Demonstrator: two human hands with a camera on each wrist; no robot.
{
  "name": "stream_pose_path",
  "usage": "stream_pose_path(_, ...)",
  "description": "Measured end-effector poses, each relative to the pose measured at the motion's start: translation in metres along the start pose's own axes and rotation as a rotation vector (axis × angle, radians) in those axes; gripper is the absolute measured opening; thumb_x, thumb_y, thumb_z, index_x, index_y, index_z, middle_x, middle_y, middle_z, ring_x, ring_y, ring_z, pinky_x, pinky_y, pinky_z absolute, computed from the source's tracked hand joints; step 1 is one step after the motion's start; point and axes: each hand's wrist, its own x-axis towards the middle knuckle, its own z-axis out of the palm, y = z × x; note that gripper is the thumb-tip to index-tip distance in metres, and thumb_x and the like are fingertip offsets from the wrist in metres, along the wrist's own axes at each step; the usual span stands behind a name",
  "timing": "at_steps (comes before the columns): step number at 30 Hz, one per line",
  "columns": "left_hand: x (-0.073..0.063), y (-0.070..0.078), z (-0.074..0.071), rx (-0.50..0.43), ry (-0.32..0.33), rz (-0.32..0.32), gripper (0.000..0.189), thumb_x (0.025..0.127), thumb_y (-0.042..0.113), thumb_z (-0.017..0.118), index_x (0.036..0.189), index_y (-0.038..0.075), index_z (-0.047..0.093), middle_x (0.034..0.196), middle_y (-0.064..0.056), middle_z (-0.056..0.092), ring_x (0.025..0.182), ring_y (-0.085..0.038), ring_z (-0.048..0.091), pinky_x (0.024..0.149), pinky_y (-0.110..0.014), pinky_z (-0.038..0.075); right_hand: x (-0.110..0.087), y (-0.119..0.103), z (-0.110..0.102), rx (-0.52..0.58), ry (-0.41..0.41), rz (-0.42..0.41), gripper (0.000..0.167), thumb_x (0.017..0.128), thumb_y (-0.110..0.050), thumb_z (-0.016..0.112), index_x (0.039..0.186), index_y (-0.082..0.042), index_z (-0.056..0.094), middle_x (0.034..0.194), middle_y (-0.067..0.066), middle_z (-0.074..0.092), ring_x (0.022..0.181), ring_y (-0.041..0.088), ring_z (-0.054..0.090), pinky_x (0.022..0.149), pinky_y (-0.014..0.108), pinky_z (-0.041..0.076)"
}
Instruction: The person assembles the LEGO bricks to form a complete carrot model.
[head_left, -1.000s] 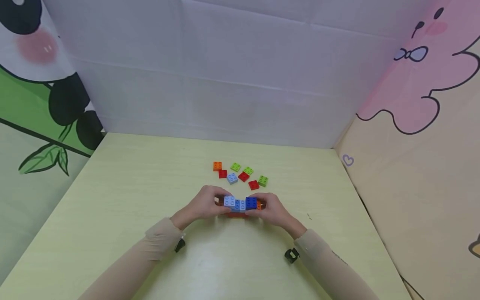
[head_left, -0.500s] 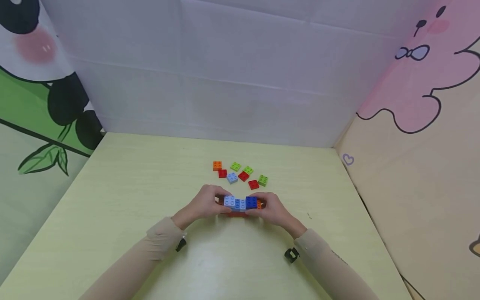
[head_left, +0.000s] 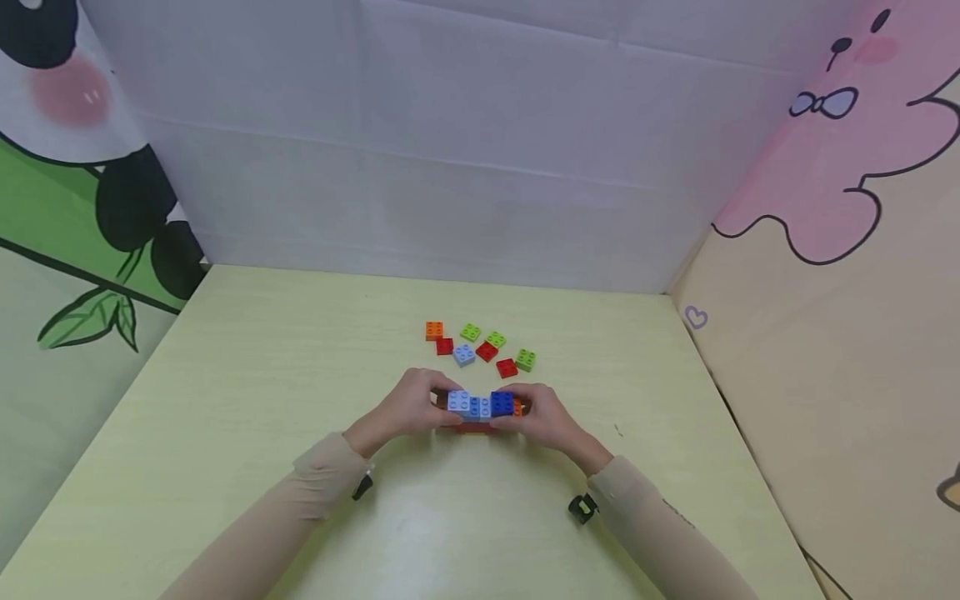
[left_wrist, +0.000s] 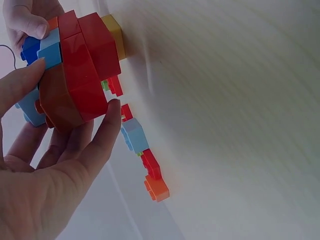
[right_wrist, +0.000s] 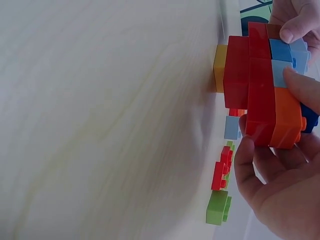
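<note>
Fingers of the left hand (head_left: 417, 404) and right hand (head_left: 543, 414) gripped the multicoloured, stacked plastic-brick block (head_left: 480, 409) at opposite ends, likely to steady it, nearer than the multicoloured loose square plastic bricks (head_left: 464, 355).

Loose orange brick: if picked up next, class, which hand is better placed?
Probably the left hand: it lies nearer the loose orange brick than the right hand. Both grip the brick build, so the left must let go first.
</note>
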Motion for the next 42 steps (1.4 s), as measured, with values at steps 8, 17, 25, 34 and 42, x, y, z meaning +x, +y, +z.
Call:
stream_pose_path(8, -0.001, -0.004, 0.005, -0.051, 0.029, 0.002, 0.030, 0.076, 0.015, 0.082, 0.104, 0.015, 0.072, 0.093, 0.006, 0.062, 0.087, -0.017, 0.055, 0.072, -0.029, 0.050, 0.000, 0.000, 0.001, 0.015, 0.003, 0.011, 0.044, 0.079, -0.036, 0.078, 0.118, -0.018, 0.067, 0.108, -0.007, 0.063, 0.091, 0.017, 0.056, 0.079, 0.034, 0.048)
stream_pose_path(17, 0.000, -0.006, 0.009, -0.035, 0.073, 0.019, 0.031, 0.073, 0.015, 0.083, 0.102, 0.015, 0.072, 0.095, 0.006, 0.062, 0.089, -0.017, 0.054, 0.075, -0.030, 0.049, -0.001, -0.001, 0.001, -0.015, 0.008, -0.015, 0.046, 0.079, -0.039, 0.078, 0.118, -0.017, 0.067, 0.107, -0.008, 0.063, 0.088, 0.017, 0.056, 0.075, 0.033, 0.049)
stream_pose_path(25, 0.001, -0.010, 0.013, -0.026, 0.096, 0.008, 0.036, 0.073, 0.015, 0.084, 0.106, 0.014, 0.070, 0.099, 0.006, 0.062, 0.090, -0.017, 0.053, 0.078, -0.032, 0.047, -0.001, 0.000, 0.004, -0.003, 0.017, -0.017, 0.048, 0.080, -0.037, 0.078, 0.120, -0.014, 0.066, 0.109, -0.007, 0.062, 0.091, 0.018, 0.056, 0.077, 0.033, 0.049)
stream_pose_path(34, 0.001, -0.017, 0.017, -0.092, 0.111, -0.025, 0.037, 0.073, 0.016, 0.085, 0.107, 0.015, 0.071, 0.098, 0.006, 0.062, 0.091, -0.017, 0.054, 0.076, -0.032, 0.048, 0.001, 0.003, 0.006, -0.007, 0.017, -0.018, 0.049, 0.079, -0.038, 0.077, 0.120, -0.015, 0.065, 0.112, -0.008, 0.061, 0.093, 0.017, 0.056, 0.079, 0.033, 0.049)
stream_pose_path(42, 0.000, -0.019, 0.016, -0.125, 0.114, -0.028, 0.038, 0.072, 0.018, 0.086, 0.107, 0.015, 0.072, 0.096, 0.006, 0.063, 0.090, -0.018, 0.054, 0.076, -0.032, 0.048, 0.002, 0.001, 0.001, -0.050, -0.001, -0.016, 0.047, 0.077, -0.041, 0.079, 0.117, -0.019, 0.066, 0.105, -0.009, 0.062, 0.090, 0.016, 0.057, 0.077, 0.032, 0.049)
